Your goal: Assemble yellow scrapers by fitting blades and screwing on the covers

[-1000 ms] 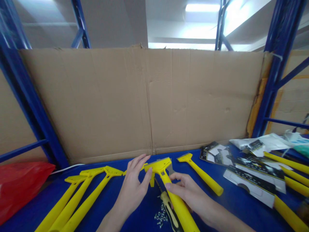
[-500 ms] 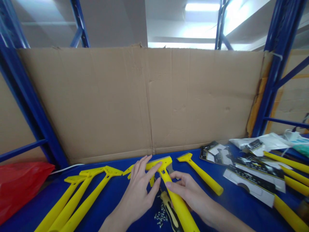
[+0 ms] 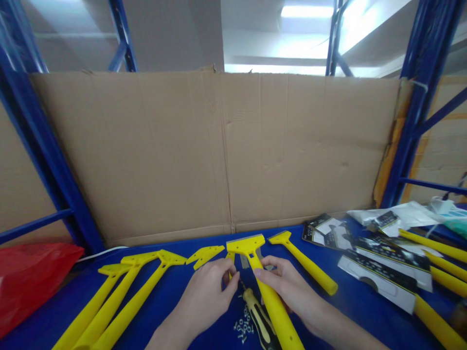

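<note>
My right hand is closed round the neck of a yellow scraper, whose wide head with a thin blade edge points away from me. Left of the scraper, my left hand has its fingers curled and thumb and forefinger pinched; whatever is between them, if anything, is too small to make out. Loose yellow plates lie just beyond that hand, by some grey blades. Between my hands, partly under the scraper handle, is a screwdriver with a cream and black grip, beside several small screws and nuts.
Several yellow scrapers lie on the blue surface at left, near a red bag. Another scraper rests at right, before black and white packaging cards. A cardboard panel stands behind, between blue posts.
My left hand has drawn back from the scraper head, and its spread fingers have curled into a pinch. The scraper head and the yellow plates now show fully. My right hand still holds the scraper.
</note>
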`<action>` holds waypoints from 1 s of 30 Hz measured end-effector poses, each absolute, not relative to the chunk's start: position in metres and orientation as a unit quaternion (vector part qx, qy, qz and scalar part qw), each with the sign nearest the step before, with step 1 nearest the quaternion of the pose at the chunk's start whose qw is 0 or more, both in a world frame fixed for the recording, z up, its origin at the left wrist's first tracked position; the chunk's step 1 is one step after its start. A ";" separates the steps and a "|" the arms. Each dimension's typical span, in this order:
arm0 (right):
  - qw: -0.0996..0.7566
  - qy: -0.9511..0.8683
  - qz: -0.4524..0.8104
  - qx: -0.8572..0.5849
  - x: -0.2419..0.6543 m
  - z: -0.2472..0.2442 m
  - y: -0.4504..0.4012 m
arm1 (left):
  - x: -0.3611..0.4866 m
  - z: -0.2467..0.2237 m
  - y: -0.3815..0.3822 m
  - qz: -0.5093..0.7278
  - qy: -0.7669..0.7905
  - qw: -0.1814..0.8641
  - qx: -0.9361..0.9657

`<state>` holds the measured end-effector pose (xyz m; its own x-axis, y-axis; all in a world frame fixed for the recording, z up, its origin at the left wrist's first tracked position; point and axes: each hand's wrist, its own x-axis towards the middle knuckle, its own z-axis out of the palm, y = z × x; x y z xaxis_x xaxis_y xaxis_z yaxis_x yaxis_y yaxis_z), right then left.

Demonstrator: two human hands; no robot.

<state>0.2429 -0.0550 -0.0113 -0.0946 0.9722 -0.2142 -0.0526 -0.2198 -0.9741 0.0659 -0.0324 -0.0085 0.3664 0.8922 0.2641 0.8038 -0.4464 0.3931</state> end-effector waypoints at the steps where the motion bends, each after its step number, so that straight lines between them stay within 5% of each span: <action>1: 0.437 -0.448 0.585 -0.516 0.243 -0.012 -0.055 | 0.065 -0.010 -0.032 0.193 0.520 0.116 0.824; 13: 0.437 -0.448 0.590 -0.511 0.244 -0.012 -0.055 | 0.057 -0.012 -0.039 0.070 0.468 0.339 0.813; 30: 0.425 -0.458 0.566 -0.539 0.243 -0.014 -0.056 | 0.068 -0.014 -0.047 0.090 0.475 0.176 0.857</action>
